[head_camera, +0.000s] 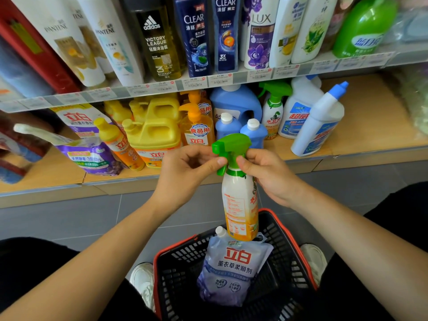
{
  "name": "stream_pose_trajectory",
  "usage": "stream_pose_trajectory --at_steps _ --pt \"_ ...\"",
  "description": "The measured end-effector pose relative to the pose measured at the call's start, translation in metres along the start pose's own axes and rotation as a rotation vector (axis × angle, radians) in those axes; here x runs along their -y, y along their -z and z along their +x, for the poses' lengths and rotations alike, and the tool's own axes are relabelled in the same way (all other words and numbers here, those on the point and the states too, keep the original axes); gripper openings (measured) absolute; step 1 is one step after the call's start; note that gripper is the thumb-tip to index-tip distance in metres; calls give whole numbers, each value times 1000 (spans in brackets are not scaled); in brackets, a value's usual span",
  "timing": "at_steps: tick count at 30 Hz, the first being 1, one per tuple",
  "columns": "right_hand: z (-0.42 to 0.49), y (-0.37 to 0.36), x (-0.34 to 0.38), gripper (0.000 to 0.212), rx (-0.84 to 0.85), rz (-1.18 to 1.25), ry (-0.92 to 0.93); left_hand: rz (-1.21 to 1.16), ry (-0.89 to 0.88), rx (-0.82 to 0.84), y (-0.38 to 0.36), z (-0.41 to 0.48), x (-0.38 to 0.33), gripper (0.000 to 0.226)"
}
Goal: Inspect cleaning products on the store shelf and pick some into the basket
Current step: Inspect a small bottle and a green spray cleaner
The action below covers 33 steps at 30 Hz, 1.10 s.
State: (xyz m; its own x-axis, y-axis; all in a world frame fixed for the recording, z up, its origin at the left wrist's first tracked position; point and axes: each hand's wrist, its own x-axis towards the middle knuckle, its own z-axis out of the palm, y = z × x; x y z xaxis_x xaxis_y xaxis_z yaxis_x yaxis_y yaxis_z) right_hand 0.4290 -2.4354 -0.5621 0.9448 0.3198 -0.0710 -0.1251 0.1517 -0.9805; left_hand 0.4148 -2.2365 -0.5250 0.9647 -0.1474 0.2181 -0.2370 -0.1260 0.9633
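Fingers (217, 162) of both your hands close narrowly on the neck of the spray bottle (240, 205), just under its green trigger head. Your left hand (187, 172) pinches it from one side with thumb and curled forefinger. Your right hand (266, 174) presses its thumb to the other side, the remaining fingers wrapped behind.

Ahead of you the store shelf (370, 126) runs across the view, its lower board carrying cleaning products and the board above it shampoo bottles (194, 35). Below your forearms sits the basket (176, 286), black mesh with a red rim, on the grey floor between your white shoes (142, 281). A lavender refill pouch (231, 267) lies along its middle, cap toward the far rim.

You hold the spray bottle upright over the basket's far edge, its base just above the pouch's capped end; whether they touch cannot be told. On the lower board, a yellow jug (157, 137) stands near the front edge, left of your hands. A white bottle with a blue cap (317, 126) leans tilted toward the right end. A second green-triggered sprayer (273, 112) stands further back, to its left.
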Motion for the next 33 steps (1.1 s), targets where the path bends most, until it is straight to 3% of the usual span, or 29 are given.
stream_pose_trajectory --at_steps 3,6,11,15,21,28,33 --pt "-1 -1 1 35 -12 -9 -15 165 -178 -100 3 -1 -3 31" --pt "-2 -1 1 35 -2 -8 -28 275 -328 -116 5 0 -3 31" --pt "-2 -1 1 46 -31 -25 -31 369 -406 -80 9 2 0 29" --pt "0 1 3 47 -100 -2 -10 184 -188 -53 5 -1 8 35" --pt "0 5 9 44 -238 0 19 72 110 180 -11 -14 30 70" --pt "0 4 11 49 -342 11 49 118 298 299 -30 -28 48 77" --pt "0 6 17 43 -338 -16 8 30 429 296 -35 -28 49 64"
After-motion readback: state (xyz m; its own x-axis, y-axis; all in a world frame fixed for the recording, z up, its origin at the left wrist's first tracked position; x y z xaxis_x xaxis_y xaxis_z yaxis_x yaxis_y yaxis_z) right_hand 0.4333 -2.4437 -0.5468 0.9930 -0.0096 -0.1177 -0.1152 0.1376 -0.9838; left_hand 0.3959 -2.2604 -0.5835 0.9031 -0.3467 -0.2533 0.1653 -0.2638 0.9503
